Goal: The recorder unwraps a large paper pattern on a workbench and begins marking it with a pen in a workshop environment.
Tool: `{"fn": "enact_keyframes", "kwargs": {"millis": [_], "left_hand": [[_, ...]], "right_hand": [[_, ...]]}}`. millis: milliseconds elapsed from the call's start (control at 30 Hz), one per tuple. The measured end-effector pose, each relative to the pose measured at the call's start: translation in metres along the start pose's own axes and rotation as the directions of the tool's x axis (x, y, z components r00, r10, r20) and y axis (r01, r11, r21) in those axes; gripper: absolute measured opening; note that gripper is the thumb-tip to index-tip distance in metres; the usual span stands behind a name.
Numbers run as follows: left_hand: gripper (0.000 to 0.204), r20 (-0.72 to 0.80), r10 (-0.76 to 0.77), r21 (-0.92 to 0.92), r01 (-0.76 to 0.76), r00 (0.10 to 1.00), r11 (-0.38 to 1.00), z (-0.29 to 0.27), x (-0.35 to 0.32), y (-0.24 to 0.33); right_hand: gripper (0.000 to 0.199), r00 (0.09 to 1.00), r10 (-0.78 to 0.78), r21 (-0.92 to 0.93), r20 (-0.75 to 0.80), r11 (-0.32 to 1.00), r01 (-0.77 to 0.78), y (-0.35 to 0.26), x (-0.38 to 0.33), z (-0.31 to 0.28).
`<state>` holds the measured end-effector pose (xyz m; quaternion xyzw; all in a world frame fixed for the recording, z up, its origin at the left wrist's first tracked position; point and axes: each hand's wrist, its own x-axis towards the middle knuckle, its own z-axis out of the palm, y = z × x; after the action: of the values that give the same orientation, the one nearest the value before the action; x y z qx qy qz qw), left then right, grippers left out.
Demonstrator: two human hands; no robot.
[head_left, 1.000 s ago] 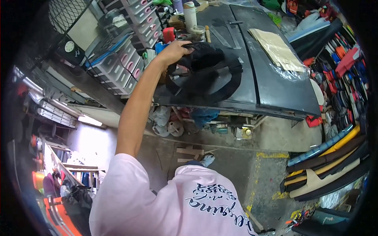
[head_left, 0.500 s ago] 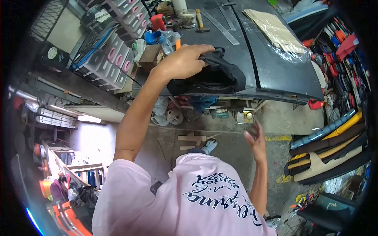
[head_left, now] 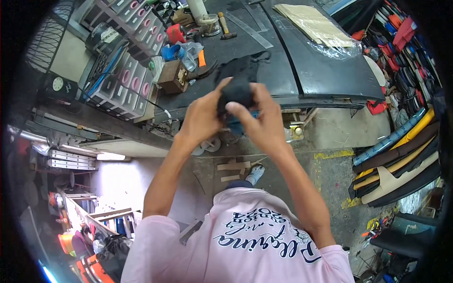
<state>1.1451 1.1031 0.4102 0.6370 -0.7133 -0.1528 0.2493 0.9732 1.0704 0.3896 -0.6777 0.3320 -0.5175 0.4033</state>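
A black fabric piece (head_left: 239, 68), soft and bag-like with a small strap loop at its far right corner, is held up at the near edge of the dark worktable (head_left: 330, 80). My left hand (head_left: 204, 112) grips its left side, fingers curled behind it. On the other side my right hand (head_left: 265, 115) is closed on the fabric, its thumb lying across the near face. The piece is bunched between both hands and a little blurred, so its exact kind is unclear.
Left of the fabric lie a wooden block (head_left: 173, 76), a blue roll (head_left: 171, 52) and clear drawer units (head_left: 130, 89). Farther back are a hammer (head_left: 225, 28), a metal ruler (head_left: 250, 30) and a plastic-wrapped beige stack (head_left: 316, 26). Material rolls (head_left: 401, 160) lean at right.
My right hand has risen from beside the body and taken hold of the black fabric. My left hand has brought it nearer, and the piece is now bunched and turned.
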Motion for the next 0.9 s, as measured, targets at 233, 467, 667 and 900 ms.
{"fn": "enact_keyframes", "kwargs": {"millis": [233,467,667,900], "left_hand": [[0.045,-0.226,-0.326,-0.72,0.068,0.918,0.69,-0.041,-0.034,-0.062],[0.051,-0.147,-0.071,-0.963,-0.126,0.987,0.239,-0.028,-0.038,-0.078],[0.085,-0.075,-0.118,-0.959,-0.039,0.99,0.282,-0.028,-0.026,-0.046],[0.088,-0.12,-0.123,-0.908,-0.058,0.985,0.415,-0.01,-0.026,-0.039]], "right_hand": [[0.051,0.919,-0.335,-0.358,-0.206,0.9,0.248,-0.024,-0.016,-0.036],[0.063,0.838,0.464,0.546,0.289,0.639,-0.542,0.015,-0.023,-0.05],[0.042,0.847,0.512,0.735,0.142,0.519,-0.437,0.025,-0.038,-0.042],[0.039,0.838,0.545,0.754,0.015,0.544,-0.368,0.027,-0.051,-0.048]]}}
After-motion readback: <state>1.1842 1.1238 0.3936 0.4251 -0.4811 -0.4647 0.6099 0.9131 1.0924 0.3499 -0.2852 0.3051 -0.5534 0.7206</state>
